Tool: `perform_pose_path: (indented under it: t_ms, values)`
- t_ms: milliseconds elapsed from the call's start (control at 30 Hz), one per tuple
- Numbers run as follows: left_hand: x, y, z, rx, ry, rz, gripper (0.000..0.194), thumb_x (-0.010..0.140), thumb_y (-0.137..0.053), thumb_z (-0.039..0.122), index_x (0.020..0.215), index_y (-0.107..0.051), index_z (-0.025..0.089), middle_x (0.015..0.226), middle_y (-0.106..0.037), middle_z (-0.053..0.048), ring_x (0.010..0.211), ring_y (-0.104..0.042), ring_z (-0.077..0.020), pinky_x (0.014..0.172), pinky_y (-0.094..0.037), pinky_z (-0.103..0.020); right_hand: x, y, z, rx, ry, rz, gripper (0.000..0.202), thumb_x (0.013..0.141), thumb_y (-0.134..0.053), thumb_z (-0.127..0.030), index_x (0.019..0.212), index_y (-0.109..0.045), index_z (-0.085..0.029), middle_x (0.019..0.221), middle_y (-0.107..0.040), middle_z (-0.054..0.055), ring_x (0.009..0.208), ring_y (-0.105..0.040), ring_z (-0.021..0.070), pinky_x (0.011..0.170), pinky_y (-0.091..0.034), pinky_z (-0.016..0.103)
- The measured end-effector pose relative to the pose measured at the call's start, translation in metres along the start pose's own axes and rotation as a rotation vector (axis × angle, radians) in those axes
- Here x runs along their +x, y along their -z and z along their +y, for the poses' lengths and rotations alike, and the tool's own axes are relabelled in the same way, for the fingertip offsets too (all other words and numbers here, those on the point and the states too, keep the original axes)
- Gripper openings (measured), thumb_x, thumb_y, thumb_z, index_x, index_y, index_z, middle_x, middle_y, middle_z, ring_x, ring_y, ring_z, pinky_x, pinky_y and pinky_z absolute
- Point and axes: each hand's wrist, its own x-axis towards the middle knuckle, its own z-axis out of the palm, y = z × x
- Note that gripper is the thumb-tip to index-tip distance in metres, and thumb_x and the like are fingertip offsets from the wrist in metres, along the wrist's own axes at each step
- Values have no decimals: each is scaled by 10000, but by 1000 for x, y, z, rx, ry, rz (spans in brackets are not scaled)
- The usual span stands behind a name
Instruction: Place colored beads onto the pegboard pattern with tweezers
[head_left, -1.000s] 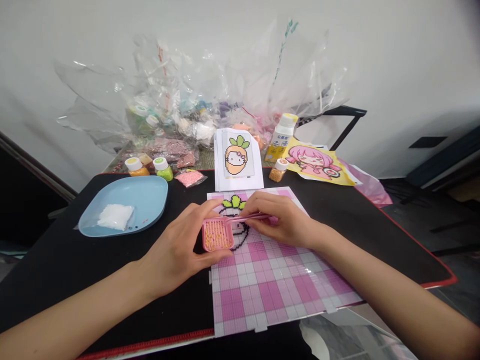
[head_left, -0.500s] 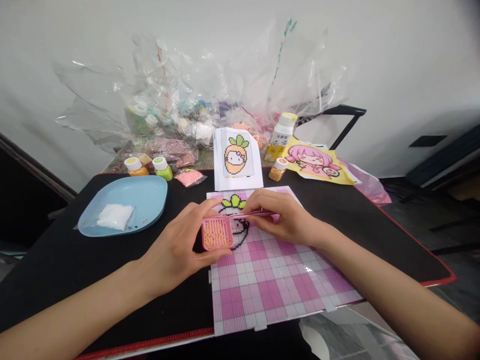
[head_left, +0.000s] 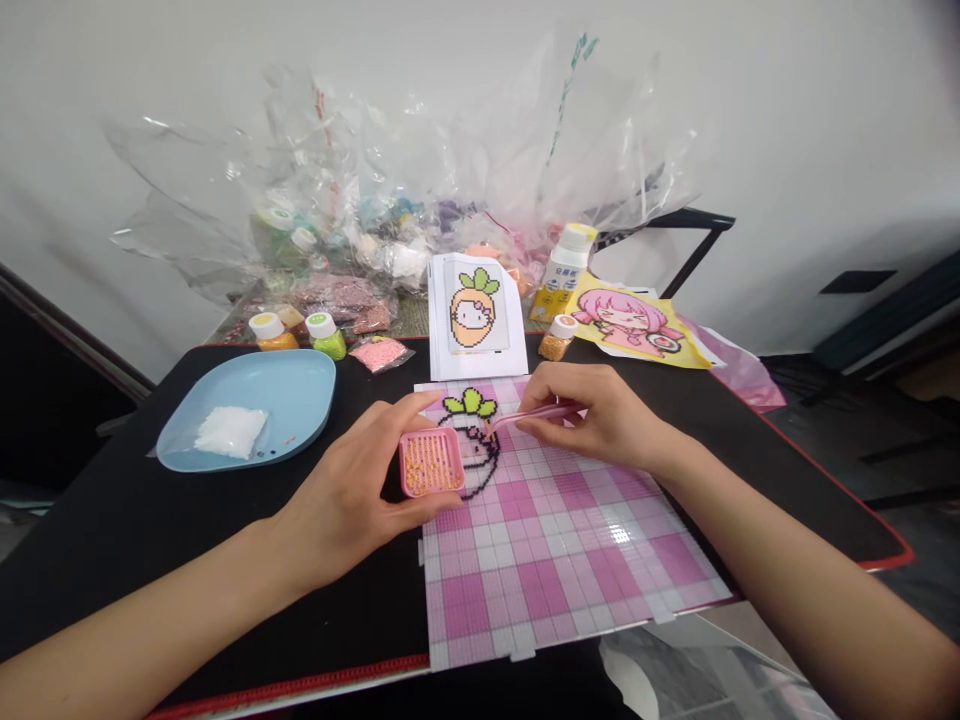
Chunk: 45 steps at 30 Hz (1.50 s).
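My left hand (head_left: 367, 485) grips a small pink ridged bead tray (head_left: 432, 463) between thumb and fingers; small yellow beads lie in its grooves. In my right hand (head_left: 592, 415) are pink tweezers (head_left: 536, 414), their tips pointing left at the bead design. That bead design (head_left: 491, 470), a black outline with green leaves on top, sits on a pink-and-white checked pegboard (head_left: 540, 580). The tray covers part of the outline's left side. Whether a bead is between the tweezer tips is too small to tell.
Behind the board stands a printed pattern sheet (head_left: 474, 310). A blue plate (head_left: 247, 375) with a white packet (head_left: 231, 432) lies left. Bead jars (head_left: 325, 337) and a pink bead packet (head_left: 379, 353) sit near it; another jar (head_left: 557, 338) stands right. Clear plastic bags (head_left: 420, 170) fill the back.
My right hand has moved right with the tweezers, so their tips have left the tray and are over the upper right of the outline. The tray has shifted slightly left.
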Motion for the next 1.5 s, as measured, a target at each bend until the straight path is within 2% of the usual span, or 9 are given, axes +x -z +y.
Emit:
perform_pose_path:
  t_ms: [300,1500]
  values:
    - [-2,2,-1,-11,-2,-14,767,812,-736,388,1436,-304,280,1101,-658,-51,982,-657,-216,875,-552,-371,-1,6,4,-15,-51,-98,148,851,-673,-271,767,-639,-154,693,-655,13,589,-522,90,518,-395,211]
    - [-1,0,1,21,-9,1,760,803,-737,420,1427,-330,272,1089,-674,-48,960,-669,-210,860,-563,-344,-2,4,8,-33,-54,-131,126,844,-674,-241,760,-653,-150,706,-648,13,607,-514,89,537,-387,219]
